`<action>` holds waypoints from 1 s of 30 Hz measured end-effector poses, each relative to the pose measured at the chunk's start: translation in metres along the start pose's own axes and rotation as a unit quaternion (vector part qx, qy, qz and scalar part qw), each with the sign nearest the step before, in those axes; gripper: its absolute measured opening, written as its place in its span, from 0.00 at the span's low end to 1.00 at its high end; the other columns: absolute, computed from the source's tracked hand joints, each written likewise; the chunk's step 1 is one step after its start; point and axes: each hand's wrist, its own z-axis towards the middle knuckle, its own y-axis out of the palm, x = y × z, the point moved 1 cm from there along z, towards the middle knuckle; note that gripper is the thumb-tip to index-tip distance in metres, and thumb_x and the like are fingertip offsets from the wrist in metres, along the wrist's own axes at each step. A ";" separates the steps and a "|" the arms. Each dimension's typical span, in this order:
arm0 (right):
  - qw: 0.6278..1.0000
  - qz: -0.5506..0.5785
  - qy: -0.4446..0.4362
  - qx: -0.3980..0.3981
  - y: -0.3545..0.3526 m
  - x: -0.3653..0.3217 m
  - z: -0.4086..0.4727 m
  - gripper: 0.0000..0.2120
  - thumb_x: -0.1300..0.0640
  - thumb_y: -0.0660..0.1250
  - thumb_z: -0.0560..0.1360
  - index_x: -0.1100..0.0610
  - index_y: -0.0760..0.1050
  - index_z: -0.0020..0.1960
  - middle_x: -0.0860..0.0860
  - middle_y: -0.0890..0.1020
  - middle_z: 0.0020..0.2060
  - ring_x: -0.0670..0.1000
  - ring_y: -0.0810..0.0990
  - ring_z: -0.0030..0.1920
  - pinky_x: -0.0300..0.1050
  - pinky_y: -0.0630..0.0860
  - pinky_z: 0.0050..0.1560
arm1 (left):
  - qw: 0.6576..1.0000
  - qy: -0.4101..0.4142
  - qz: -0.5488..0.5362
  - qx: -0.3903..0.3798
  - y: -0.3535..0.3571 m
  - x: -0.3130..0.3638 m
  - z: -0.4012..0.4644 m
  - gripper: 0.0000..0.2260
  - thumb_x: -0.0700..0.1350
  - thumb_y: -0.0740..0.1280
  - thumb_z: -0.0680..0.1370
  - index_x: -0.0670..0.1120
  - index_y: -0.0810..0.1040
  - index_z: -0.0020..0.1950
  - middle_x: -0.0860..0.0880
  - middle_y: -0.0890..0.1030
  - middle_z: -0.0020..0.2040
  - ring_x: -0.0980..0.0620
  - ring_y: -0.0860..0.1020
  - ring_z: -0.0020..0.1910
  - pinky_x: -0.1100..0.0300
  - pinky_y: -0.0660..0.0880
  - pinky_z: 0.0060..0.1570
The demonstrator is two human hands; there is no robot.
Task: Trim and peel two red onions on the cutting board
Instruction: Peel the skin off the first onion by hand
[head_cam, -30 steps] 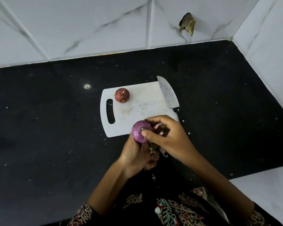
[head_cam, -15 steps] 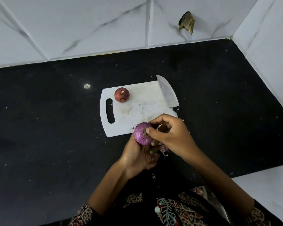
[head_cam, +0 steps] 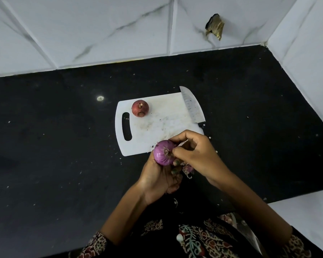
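A: Where is the onion being worked on?

B: The glossy purple, partly peeled red onion [head_cam: 164, 152] is held in the air just over the near edge of the white plastic cutting board [head_cam: 157, 125], above the black speckled stone countertop [head_cam: 54, 146]. Its cut end faces up toward the camera.

A: And the hands?

B: They are together on it. The left hand [head_cam: 158, 180] cups the onion from below, fingers curled round its underside. The right hand [head_cam: 196, 155] comes in from the right, its thumb and forefinger pinching at the onion's top and right side. A scrap of reddish onion skin [head_cam: 187, 169] hangs between the two hands, just under the right one; I cannot tell which hand holds it.

A: The second onion?

B: A round, dark red unpeeled onion [head_cam: 140, 108] sits on the far left part of the board, just beside the oblong handle slot [head_cam: 126, 126] and well apart from the hands.

A: Anything else on the board?

B: A broad steel kitchen knife [head_cam: 191, 107] lies along the right edge, tip pointing away past the far edge, its dark handle mostly hidden behind the right hand.

A: And around that?

B: White marble-look wall tiles [head_cam: 101, 30] rise behind the counter and on the right, with a brownish broken hole [head_cam: 214, 26] in the back wall. At the bottom, patterned sleeves [head_cam: 95, 246] show.
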 end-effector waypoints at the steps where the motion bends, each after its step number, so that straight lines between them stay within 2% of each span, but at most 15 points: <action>1: 1.000 0.020 0.010 -0.002 0.000 -0.001 -0.001 0.08 0.68 0.67 0.72 0.59 0.80 0.48 0.55 0.81 0.41 0.49 0.81 0.30 0.43 0.80 0.34 | 1.000 -0.001 -0.007 0.001 0.001 0.001 0.000 0.18 0.57 0.54 0.80 0.45 0.72 0.42 0.50 0.67 0.29 0.52 0.62 0.27 0.52 0.48 0.37; 3: 1.000 0.023 0.010 -0.003 0.000 0.000 -0.002 0.07 0.64 0.69 0.72 0.58 0.80 0.50 0.57 0.82 0.44 0.49 0.81 0.31 0.43 0.80 0.36 | 1.000 0.001 -0.012 0.006 0.001 0.000 0.001 0.18 0.58 0.54 0.80 0.45 0.73 0.44 0.50 0.68 0.29 0.52 0.62 0.27 0.50 0.47 0.40; 6: 1.000 -0.010 0.001 -0.001 0.005 0.004 -0.001 0.11 0.57 0.74 0.70 0.56 0.78 0.52 0.52 0.81 0.44 0.46 0.79 0.33 0.41 0.79 0.39 | 1.000 0.014 -0.007 0.013 0.001 0.000 0.002 0.24 0.58 0.51 0.81 0.47 0.80 0.40 0.48 0.70 0.31 0.52 0.66 0.27 0.60 0.55 0.32; 8: 1.000 -0.011 0.011 -0.001 0.007 0.004 0.000 0.10 0.59 0.72 0.71 0.57 0.77 0.52 0.51 0.80 0.41 0.44 0.78 0.32 0.38 0.77 0.35 | 1.000 0.017 -0.009 0.012 0.002 0.000 0.001 0.23 0.56 0.52 0.81 0.47 0.81 0.38 0.48 0.70 0.32 0.52 0.66 0.28 0.61 0.58 0.30; 11: 0.999 0.028 0.038 -0.011 0.006 0.002 0.000 0.09 0.66 0.67 0.73 0.58 0.78 0.52 0.54 0.79 0.37 0.44 0.77 0.29 0.36 0.74 0.29 | 1.000 0.007 -0.007 0.011 0.001 0.001 0.000 0.23 0.55 0.53 0.80 0.46 0.78 0.34 0.49 0.68 0.30 0.51 0.62 0.29 0.51 0.47 0.39; 13: 0.998 0.045 0.049 -0.016 0.004 0.000 -0.001 0.10 0.67 0.65 0.73 0.58 0.79 0.52 0.55 0.79 0.37 0.44 0.77 0.29 0.37 0.74 0.28 | 1.000 0.002 -0.005 0.012 0.002 0.001 -0.002 0.20 0.55 0.54 0.80 0.45 0.76 0.38 0.49 0.69 0.30 0.51 0.62 0.29 0.51 0.48 0.38; 15: 0.997 0.058 0.050 -0.020 0.005 -0.001 -0.001 0.09 0.66 0.66 0.73 0.57 0.79 0.52 0.58 0.80 0.40 0.45 0.78 0.30 0.38 0.75 0.29 | 1.000 0.007 -0.011 0.014 0.003 0.003 -0.002 0.17 0.54 0.54 0.80 0.43 0.74 0.47 0.49 0.72 0.30 0.53 0.66 0.28 0.56 0.55 0.35; 18: 0.999 0.033 0.032 -0.008 0.007 0.001 0.000 0.08 0.61 0.71 0.72 0.57 0.79 0.51 0.56 0.81 0.41 0.45 0.77 0.31 0.39 0.76 0.31 | 1.000 0.022 -0.011 0.015 0.005 0.003 -0.001 0.18 0.52 0.51 0.82 0.42 0.76 0.55 0.50 0.78 0.31 0.55 0.75 0.27 0.62 0.71 0.30; 19: 0.999 0.027 0.030 -0.002 0.007 0.001 0.001 0.08 0.61 0.71 0.72 0.57 0.79 0.50 0.55 0.81 0.40 0.45 0.77 0.30 0.39 0.76 0.32 | 1.000 0.025 -0.010 0.015 0.006 0.003 -0.002 0.18 0.52 0.51 0.83 0.42 0.76 0.55 0.50 0.78 0.30 0.55 0.76 0.27 0.62 0.70 0.29; 20: 0.999 0.026 0.029 0.001 0.007 0.001 0.001 0.08 0.62 0.71 0.72 0.57 0.79 0.50 0.54 0.80 0.39 0.45 0.77 0.30 0.38 0.76 0.32 | 1.000 0.025 -0.008 0.016 0.006 0.004 -0.002 0.18 0.52 0.51 0.83 0.42 0.76 0.53 0.50 0.76 0.30 0.55 0.74 0.26 0.61 0.65 0.31; 22: 0.999 0.032 0.031 0.000 0.007 0.001 0.001 0.09 0.66 0.68 0.72 0.57 0.79 0.50 0.54 0.81 0.39 0.44 0.77 0.29 0.37 0.75 0.31 | 1.000 0.017 -0.003 0.017 0.005 0.004 -0.003 0.19 0.53 0.52 0.82 0.42 0.77 0.51 0.50 0.73 0.29 0.53 0.67 0.26 0.55 0.50 0.37; 24: 0.998 0.044 0.042 -0.007 0.006 0.000 0.001 0.10 0.67 0.66 0.72 0.57 0.80 0.51 0.56 0.80 0.40 0.44 0.78 0.30 0.38 0.75 0.30 | 1.000 0.010 0.000 0.024 0.004 0.003 -0.004 0.19 0.54 0.53 0.82 0.42 0.76 0.51 0.48 0.73 0.31 0.51 0.66 0.28 0.51 0.48 0.38; 27: 0.998 0.035 0.051 -0.020 0.005 0.000 0.001 0.12 0.66 0.66 0.72 0.55 0.79 0.52 0.55 0.80 0.41 0.44 0.78 0.32 0.36 0.74 0.31 | 0.999 0.021 -0.004 0.034 0.004 0.004 -0.002 0.18 0.53 0.54 0.82 0.41 0.77 0.55 0.46 0.75 0.36 0.52 0.71 0.32 0.57 0.60 0.34; 30: 0.999 0.028 0.040 -0.019 0.007 0.002 0.001 0.10 0.63 0.69 0.73 0.55 0.79 0.53 0.54 0.80 0.42 0.43 0.77 0.30 0.34 0.73 0.31 | 0.999 0.031 0.008 0.042 0.002 0.002 0.000 0.19 0.53 0.51 0.82 0.43 0.78 0.52 0.48 0.77 0.33 0.54 0.74 0.30 0.60 0.68 0.33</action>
